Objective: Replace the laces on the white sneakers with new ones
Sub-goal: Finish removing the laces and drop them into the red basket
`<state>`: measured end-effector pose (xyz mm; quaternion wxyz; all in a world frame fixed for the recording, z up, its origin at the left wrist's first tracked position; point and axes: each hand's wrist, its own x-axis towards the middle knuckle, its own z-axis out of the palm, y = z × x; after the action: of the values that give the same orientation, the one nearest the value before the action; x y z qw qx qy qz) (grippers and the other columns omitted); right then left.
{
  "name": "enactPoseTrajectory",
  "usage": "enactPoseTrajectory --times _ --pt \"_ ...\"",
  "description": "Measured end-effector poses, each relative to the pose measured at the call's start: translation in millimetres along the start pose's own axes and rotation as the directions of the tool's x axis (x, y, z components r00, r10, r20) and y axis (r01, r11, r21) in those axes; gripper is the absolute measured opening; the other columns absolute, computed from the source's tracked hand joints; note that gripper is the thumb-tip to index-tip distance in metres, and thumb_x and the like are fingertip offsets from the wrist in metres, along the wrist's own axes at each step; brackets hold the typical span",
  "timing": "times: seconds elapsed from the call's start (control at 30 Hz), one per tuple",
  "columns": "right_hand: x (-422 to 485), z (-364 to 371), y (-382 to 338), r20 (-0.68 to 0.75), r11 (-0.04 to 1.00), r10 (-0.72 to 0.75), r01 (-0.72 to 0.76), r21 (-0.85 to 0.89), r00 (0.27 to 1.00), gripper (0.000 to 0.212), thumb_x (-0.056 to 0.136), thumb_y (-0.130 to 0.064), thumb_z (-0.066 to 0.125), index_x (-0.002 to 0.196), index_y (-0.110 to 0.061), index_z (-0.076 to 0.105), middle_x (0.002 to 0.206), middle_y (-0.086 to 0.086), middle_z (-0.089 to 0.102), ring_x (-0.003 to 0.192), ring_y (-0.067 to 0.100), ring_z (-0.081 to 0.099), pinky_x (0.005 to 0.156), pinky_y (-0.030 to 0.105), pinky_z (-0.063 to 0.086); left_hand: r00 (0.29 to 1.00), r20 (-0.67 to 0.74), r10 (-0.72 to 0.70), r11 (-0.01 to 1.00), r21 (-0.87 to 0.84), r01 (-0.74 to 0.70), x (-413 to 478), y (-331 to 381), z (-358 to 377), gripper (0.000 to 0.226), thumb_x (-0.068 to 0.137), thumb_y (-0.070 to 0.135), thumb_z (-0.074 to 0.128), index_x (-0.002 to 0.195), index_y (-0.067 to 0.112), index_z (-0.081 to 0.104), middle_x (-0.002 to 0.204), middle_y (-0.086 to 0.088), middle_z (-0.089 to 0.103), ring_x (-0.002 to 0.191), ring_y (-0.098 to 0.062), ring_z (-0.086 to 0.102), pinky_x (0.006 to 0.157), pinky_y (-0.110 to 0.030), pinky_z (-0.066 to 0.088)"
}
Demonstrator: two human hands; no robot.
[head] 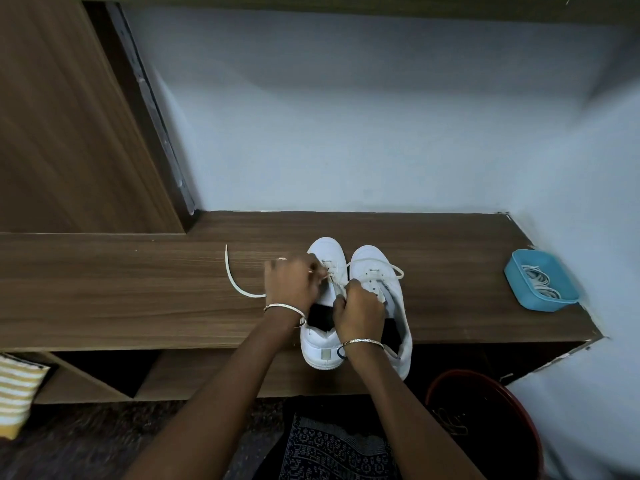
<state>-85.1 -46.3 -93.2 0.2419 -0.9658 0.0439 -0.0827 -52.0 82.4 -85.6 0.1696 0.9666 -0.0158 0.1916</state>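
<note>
Two white sneakers stand side by side on a wooden shelf (138, 299), toes pointing away from me. My left hand (292, 284) lies over the left sneaker (323, 351) and pinches its lace near the eyelets. One white lace end (231, 278) trails out to the left across the wood. My right hand (360, 311) grips the lace between the two shoes, its fingers curled. The right sneaker (372, 268) has a lace looped across its front and out to the right.
A blue plastic tray (516, 275) holding coiled white laces sits at the shelf's right end by the wall. A dark red bucket (485, 417) stands on the floor below right. A striped cloth (17, 389) lies in a lower compartment at left.
</note>
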Motion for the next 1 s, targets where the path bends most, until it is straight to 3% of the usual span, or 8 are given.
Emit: enactPoseTrajectory --times 0.03,0.1,0.17,0.27,0.43,0.57,0.73,1.0 --pt "-0.3 0.7 0.4 0.000 1.000 -0.003 0.003 0.003 1.000 0.016 0.096 -0.019 0.052 0.103 -0.007 0.059 0.097 0.013 0.071 0.094 0.033 0.065 0.073 0.035 0.043 0.983 -0.022 -0.184 0.954 -0.247 0.173 -0.2 -7.2 -2.3 0.011 0.086 0.024 0.066 0.075 0.025 0.067 0.077 0.011 0.068 0.072 -0.012 0.057 0.075 -0.033 0.041" --pt "-0.7 2.2 0.9 -0.004 1.000 -0.005 0.005 0.002 1.000 0.016 0.097 -0.019 0.051 0.104 -0.007 0.059 0.097 0.012 0.071 0.093 0.031 0.065 0.071 0.033 0.043 0.844 0.104 -0.526 0.543 -0.722 0.428 -1.2 -23.2 -9.2 0.017 0.090 0.014 0.066 0.075 0.021 0.065 0.077 0.005 0.066 0.075 -0.014 0.057 0.079 -0.034 0.048" --pt "-0.7 3.3 0.7 -0.006 1.000 0.001 -0.001 -0.012 1.000 0.016 0.097 -0.019 0.050 0.105 -0.008 0.059 0.096 0.011 0.071 0.092 0.030 0.066 0.068 0.031 0.038 0.657 0.234 -0.717 0.213 -0.824 0.525 -4.3 -44.3 -12.5 0.014 0.092 0.012 0.064 0.079 0.013 0.067 0.082 -0.005 0.067 0.082 -0.021 0.060 0.088 -0.039 0.050" --pt "-0.9 4.3 0.8 -0.006 1.000 -0.001 0.001 -0.025 1.000 0.017 0.097 -0.019 0.049 0.106 -0.008 0.059 0.095 0.011 0.071 0.091 0.030 0.066 0.069 0.032 0.041 0.581 0.111 -0.806 0.416 -0.592 0.691 -16.8 -56.7 -12.3 0.017 0.096 0.019 0.058 0.098 0.006 0.068 0.102 -0.015 0.070 0.098 -0.034 0.064 0.087 -0.037 0.046" --pt "-0.8 4.8 -0.3 -0.012 0.999 0.004 -0.005 -0.034 1.000 0.016 0.098 -0.018 0.050 0.106 -0.008 0.059 0.097 0.012 0.071 0.093 0.030 0.066 0.069 0.032 0.040 0.992 -0.096 -0.082 0.968 -0.243 0.057 -12.9 -25.4 -10.5 0.024 0.090 0.039 0.053 0.092 0.026 0.073 0.095 0.003 0.071 0.091 -0.027 0.063 0.074 -0.037 0.047" --pt "0.7 5.5 -0.4 0.008 0.999 0.023 -0.022 -0.036 1.000 0.015 0.098 -0.018 0.048 0.103 -0.008 0.058 0.098 0.013 0.070 0.093 0.032 0.065 0.069 0.034 0.040 0.983 0.085 0.160 0.968 0.182 -0.173 0.8 7.2 -1.0 0.014 0.082 0.038 0.065 0.088 0.032 0.075 0.101 0.008 0.067 0.096 -0.023 0.061 0.082 -0.039 0.037" --pt "1.3 5.5 0.2 0.023 0.998 0.028 -0.027 -0.052 0.999 0.014 0.098 -0.018 0.047 0.103 -0.009 0.057 0.097 0.013 0.070 0.094 0.033 0.065 0.068 0.033 0.035 0.976 0.083 0.202 0.888 0.405 -0.218 2.0 13.4 5.7 0.013 0.057 0.019 0.079 0.056 0.022 0.067 0.062 0.004 0.060 0.063 -0.024 0.059 0.070 -0.036 0.041" --pt "0.1 6.8 1.1 -0.001 0.999 0.016 -0.017 -0.052 1.000 0.018 0.098 -0.018 0.048 0.108 -0.006 0.058 0.099 0.013 0.070 0.095 0.033 0.065 0.067 0.032 0.035 0.972 -0.042 -0.230 0.962 -0.160 0.221 -6.8 0.3 0.3 0.005 0.089 0.018 0.057 0.094 0.018 0.060 0.094 -0.003 0.068 0.088 -0.032 0.062 0.080 -0.041 0.039"
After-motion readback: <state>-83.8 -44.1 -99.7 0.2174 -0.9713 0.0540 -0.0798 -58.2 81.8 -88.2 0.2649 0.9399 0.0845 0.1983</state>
